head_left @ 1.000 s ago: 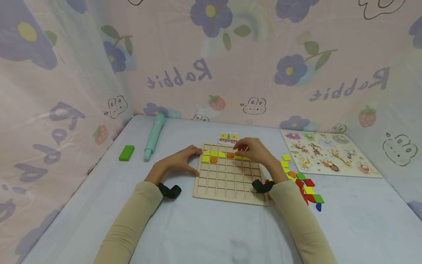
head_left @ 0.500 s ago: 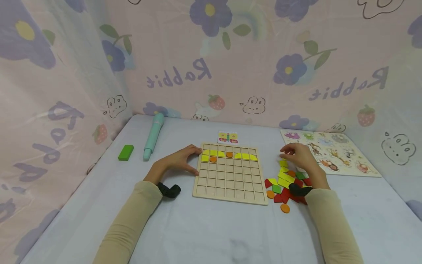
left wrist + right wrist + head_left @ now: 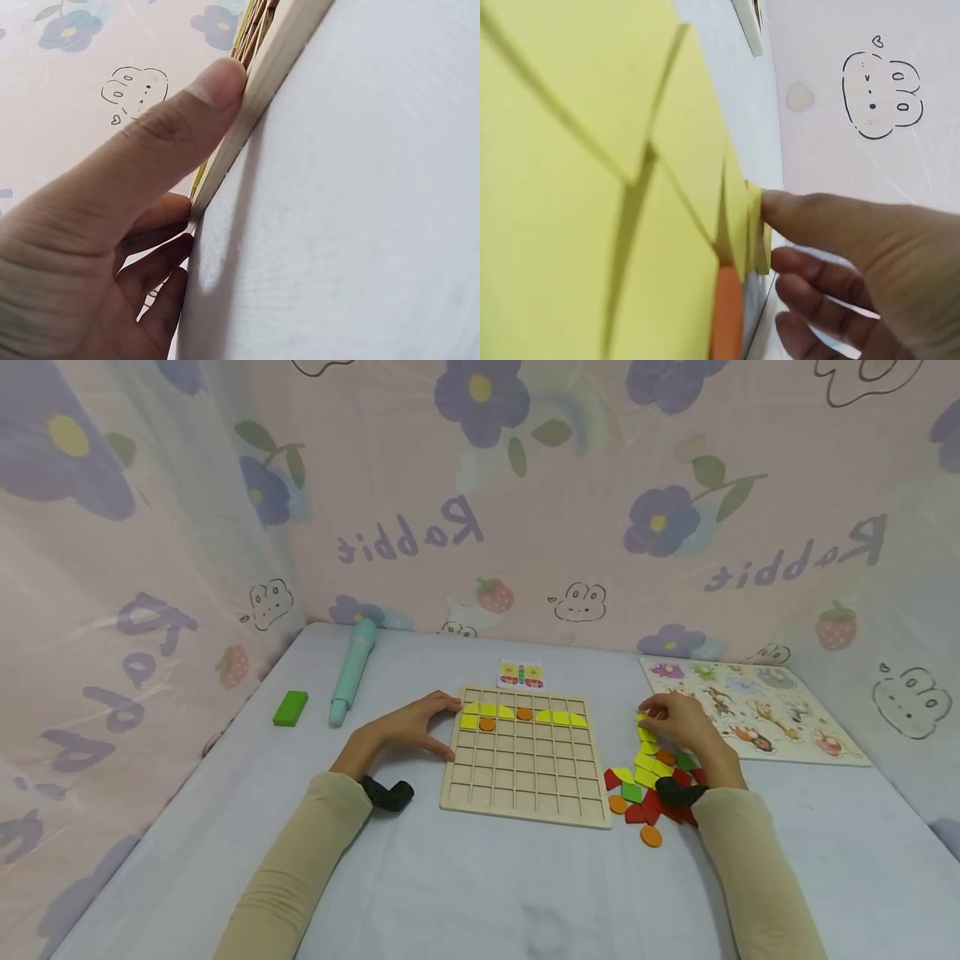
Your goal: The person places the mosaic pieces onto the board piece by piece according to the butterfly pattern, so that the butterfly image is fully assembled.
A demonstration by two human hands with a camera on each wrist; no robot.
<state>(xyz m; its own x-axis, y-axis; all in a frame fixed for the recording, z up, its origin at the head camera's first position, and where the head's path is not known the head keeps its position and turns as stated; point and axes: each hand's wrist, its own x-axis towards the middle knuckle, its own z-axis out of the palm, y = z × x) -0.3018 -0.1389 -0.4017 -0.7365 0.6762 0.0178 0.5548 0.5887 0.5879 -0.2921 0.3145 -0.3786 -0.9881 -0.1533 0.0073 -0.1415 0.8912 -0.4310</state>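
My left hand [image 3: 401, 727] rests at the left side of a wooden grid board [image 3: 525, 816], thumb and fingertips touching its edge. In the left wrist view the thumb lies against the board's side [image 3: 251, 112]. Yellow pieces [image 3: 561, 717] and orange discs [image 3: 525, 713] lie in the board's upper rows. To the right of the board, my right hand [image 3: 682, 722] pinches a yellow tile [image 3: 763, 251] between thumb and fingers at the far end of the loose pieces. More yellow tiles [image 3: 555, 225] fill the near part of the right wrist view.
Loose red, green, yellow and orange pieces [image 3: 649, 806] lie right of the board. Behind the board is a small butterfly pattern card [image 3: 521, 674]. An animal puzzle board [image 3: 780, 739] lies at the back right; a mint-green stick-shaped object [image 3: 351, 672] and a green block [image 3: 290, 708] lie left.
My right hand has moved from above the board's upper rows to the loose pieces on the right and now pinches a yellow tile. The left hand stays at the board's edge.
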